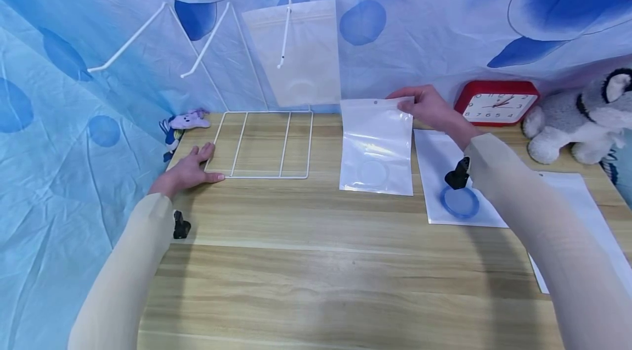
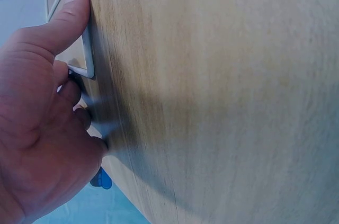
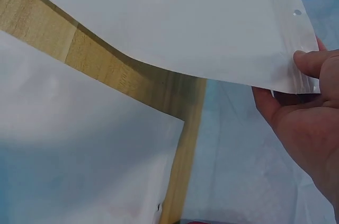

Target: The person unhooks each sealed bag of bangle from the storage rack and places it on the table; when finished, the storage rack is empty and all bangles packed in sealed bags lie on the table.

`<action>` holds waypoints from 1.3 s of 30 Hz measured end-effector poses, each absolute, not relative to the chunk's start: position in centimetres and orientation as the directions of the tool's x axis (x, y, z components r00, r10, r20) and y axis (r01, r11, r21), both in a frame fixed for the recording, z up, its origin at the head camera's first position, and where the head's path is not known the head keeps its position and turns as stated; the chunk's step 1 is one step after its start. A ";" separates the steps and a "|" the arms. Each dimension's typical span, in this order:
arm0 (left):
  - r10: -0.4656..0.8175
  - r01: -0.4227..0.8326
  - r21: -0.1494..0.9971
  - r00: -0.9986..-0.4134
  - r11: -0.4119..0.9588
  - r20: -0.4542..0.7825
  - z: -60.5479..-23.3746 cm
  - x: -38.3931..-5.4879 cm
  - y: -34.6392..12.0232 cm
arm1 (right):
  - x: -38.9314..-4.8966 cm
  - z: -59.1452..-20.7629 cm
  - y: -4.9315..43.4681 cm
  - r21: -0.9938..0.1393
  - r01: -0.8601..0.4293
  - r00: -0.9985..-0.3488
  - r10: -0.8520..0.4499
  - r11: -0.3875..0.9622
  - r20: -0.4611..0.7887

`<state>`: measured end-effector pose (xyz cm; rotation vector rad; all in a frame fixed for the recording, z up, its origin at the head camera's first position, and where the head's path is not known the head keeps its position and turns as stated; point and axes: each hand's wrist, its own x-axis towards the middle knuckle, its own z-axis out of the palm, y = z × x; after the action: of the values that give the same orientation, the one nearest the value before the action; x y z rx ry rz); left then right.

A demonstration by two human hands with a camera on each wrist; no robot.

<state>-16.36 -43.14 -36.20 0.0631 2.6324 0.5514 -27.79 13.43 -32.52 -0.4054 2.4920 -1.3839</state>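
Observation:
At the left of the table, a white wire display rack (image 1: 308,144) stands with prongs pointing up and forward. My left hand (image 1: 190,169) grips its front left corner, the thumb (image 2: 74,12) along the front wire and the fingers bent at the side wire. My right hand (image 1: 429,106) pinches the upper right corner of a white zip bag (image 1: 376,136), thumb on one face. The bag has a punched hole near its top and a pale round object showing through low down. Another white bag (image 1: 316,54) hangs on the rack's right prong.
Right of the held bag lies a white bag with a blue ring (image 1: 460,202), partly under my right forearm. Another white bag (image 1: 577,196) lies farther right. A red clock (image 1: 498,103) and a husky plush (image 1: 573,119) stand behind. A small purple toy (image 1: 190,119) sits back left.

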 end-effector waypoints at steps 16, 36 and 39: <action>0.123 -0.058 0.383 -0.894 0.922 -0.431 -36.5 -16.7 -43.1 | -29.0 -34.4 12.1 -0.820 -0.131 -0.939 -0.336 0.557 -0.078; 0.118 -0.060 0.380 -0.896 0.923 -0.427 -36.6 -16.7 -43.4 | -30.1 -36.3 10.7 -0.718 -0.138 -0.947 -0.302 0.682 -0.105; 0.121 -0.058 0.384 -0.896 0.921 -0.428 -36.6 -16.7 -43.4 | -30.2 -36.6 10.6 -0.711 -0.130 -0.945 -0.303 0.691 -0.122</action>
<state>-16.67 -43.40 -36.61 0.0456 2.6262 0.5439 -30.15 10.62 -36.61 -0.3478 2.6721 -1.0980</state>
